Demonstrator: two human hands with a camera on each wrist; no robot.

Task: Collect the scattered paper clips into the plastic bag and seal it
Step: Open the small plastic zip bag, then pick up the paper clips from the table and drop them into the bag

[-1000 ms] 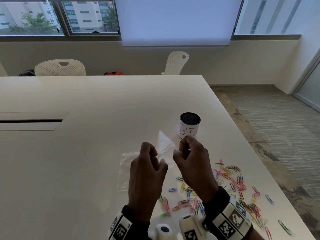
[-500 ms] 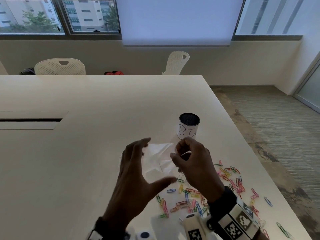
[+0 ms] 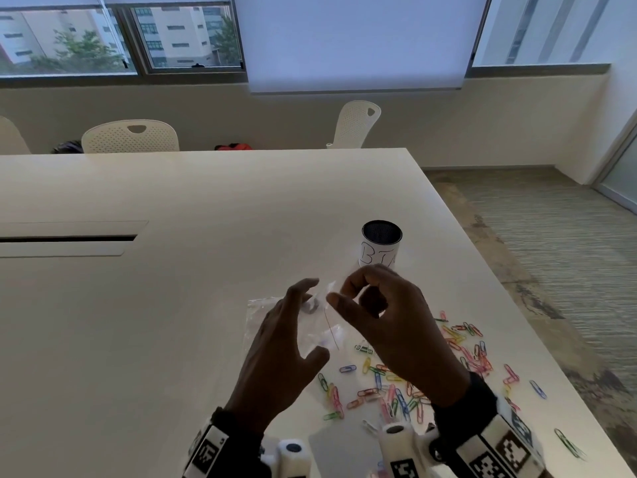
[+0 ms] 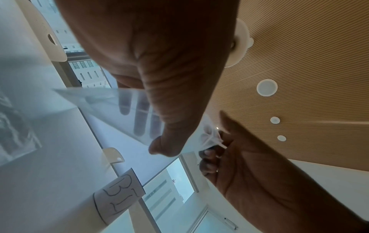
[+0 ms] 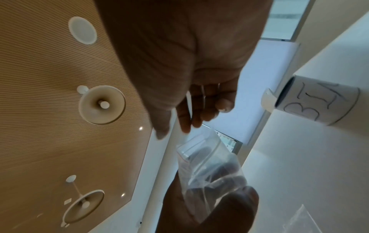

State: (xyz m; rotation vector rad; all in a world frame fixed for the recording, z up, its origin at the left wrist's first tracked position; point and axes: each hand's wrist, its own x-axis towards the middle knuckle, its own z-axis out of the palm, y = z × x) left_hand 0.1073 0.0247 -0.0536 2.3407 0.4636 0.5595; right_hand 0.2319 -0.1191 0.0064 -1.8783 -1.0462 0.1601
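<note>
One plastic bag (image 5: 207,165), thin, limp, probably slippery; held above the desk (image 3: 172,305); fingers of left hand (image 3: 279,357) grip its body; right hand (image 3: 389,326) pinches the mouth rim, likely the surest hold; paper clips (image 3: 389,391) scattered beneath.

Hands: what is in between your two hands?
A clear plastic bag, held by the left hand and pinched at its edge by the right hand, as the head view shows.

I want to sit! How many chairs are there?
3 chairs behind the table: one cut off at the left edge, one beside it, one farther right. Others may be hidden.
</note>
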